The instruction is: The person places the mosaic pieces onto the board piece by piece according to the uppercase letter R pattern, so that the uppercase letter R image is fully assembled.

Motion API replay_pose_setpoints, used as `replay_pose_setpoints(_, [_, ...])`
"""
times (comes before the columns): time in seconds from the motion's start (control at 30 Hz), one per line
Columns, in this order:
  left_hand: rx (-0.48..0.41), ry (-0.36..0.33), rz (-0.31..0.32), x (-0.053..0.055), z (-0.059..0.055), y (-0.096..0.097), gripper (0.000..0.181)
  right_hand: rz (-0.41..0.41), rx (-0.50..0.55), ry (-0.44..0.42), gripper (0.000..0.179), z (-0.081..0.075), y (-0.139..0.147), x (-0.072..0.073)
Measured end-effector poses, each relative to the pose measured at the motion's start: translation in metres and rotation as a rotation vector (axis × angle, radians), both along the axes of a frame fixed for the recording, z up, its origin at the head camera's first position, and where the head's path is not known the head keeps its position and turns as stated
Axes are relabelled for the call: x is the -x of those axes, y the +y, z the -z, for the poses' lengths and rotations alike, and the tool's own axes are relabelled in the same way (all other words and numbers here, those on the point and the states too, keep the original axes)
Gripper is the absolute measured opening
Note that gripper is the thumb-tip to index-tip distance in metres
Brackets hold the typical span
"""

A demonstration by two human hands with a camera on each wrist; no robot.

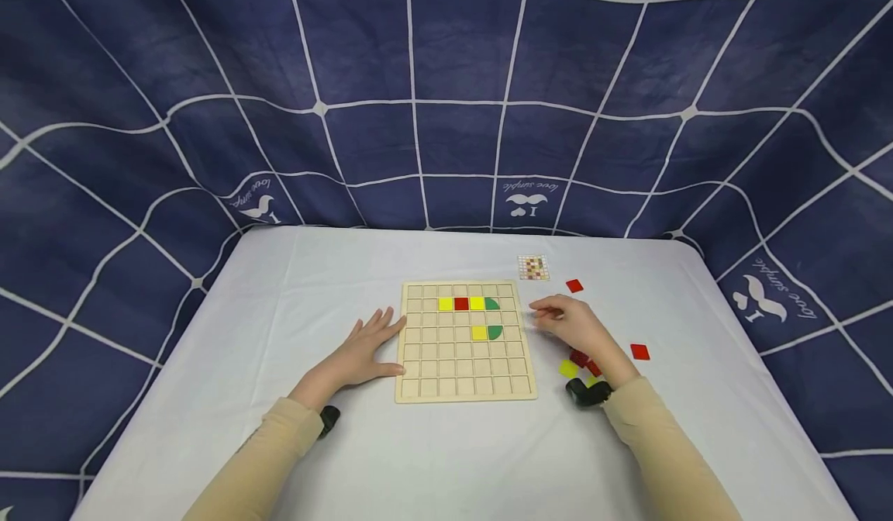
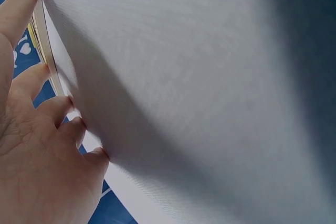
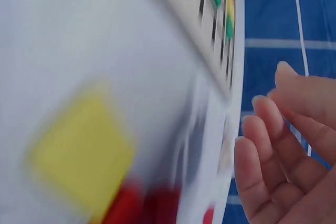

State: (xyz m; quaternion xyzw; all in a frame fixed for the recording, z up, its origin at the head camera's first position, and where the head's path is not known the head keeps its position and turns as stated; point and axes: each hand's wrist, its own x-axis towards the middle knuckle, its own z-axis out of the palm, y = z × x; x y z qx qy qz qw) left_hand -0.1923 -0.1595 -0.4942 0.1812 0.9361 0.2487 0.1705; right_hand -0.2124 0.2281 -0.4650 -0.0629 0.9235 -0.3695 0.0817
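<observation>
A pale wooden grid board [image 1: 446, 362] lies on the table with colored pieces in its squares: yellow squares [image 1: 446, 304], a red square [image 1: 461, 304] and two green quarter-rounds [image 1: 491, 304]. Fingers spread, my left hand [image 1: 359, 354] rests at the board's left side, its thumb and index finger touching the edge. My right hand [image 1: 568, 321] hovers just off the right edge. In the right wrist view that hand [image 3: 294, 150] has loosely bent fingers, with no piece visible among them.
A small printed pattern card [image 1: 533, 267] lies behind the board's right corner. Loose red tiles [image 1: 639, 352] and a yellow tile [image 1: 568, 368] lie on the white tablecloth [image 1: 446, 459] around the right forearm, which partly hides the pile. A dark blue checked curtain [image 1: 453, 141] surrounds the table.
</observation>
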Motion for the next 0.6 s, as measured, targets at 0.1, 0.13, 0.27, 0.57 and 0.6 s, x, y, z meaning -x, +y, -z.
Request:
replay_pose_setpoints(0.1, [-0.001, 0.004, 0.004, 0.000, -0.001, -0.001, 0.094, 0.031, -0.056, -0.076, 0.032, 0.000, 0.022, -0.002])
replay_pose_setpoints(0.13, [0.001, 0.003, 0.006, 0.000, -0.001, -0.001, 0.094, 0.042, -0.074, -0.098, 0.033, 0.002, 0.028, -0.004])
replay_pose_setpoints(0.27, [-0.002, 0.000, 0.007, 0.001, 0.000, -0.001, 0.094, 0.074, -0.144, -0.168, 0.038, 0.007, 0.043, -0.009])
replay_pose_setpoints(0.57, [-0.005, -0.005, 0.008, 0.001, 0.000, -0.001, 0.094, 0.091, -0.189, -0.214, 0.031, 0.014, 0.052, -0.010])
replay_pose_setpoints(0.6, [-0.005, -0.004, 0.008, 0.001, 0.000, -0.001, 0.094, 0.092, -0.190, -0.214, 0.030, 0.014, 0.052, -0.009])
